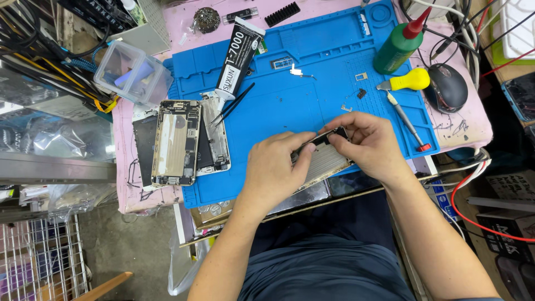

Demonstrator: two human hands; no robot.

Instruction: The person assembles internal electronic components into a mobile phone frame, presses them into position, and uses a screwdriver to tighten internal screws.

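An opened phone body (326,159) with a silvery inner plate is tilted over the near edge of the blue work mat (312,95). My left hand (276,170) grips its left end, thumb and fingers pinched on the edge. My right hand (368,142) holds the far end, fingertips pressed on a dark part at the top. Both hands are shut on the phone.
Left on the mat lie a gold phone frame (177,142) and another stripped phone (214,134), with black tweezers (233,104) and a black glue tube (238,56). A green bottle (398,47), yellow-handled tool (409,81), screwdriver (408,122), mouse (447,86) and clear plastic box (132,72) stand around.
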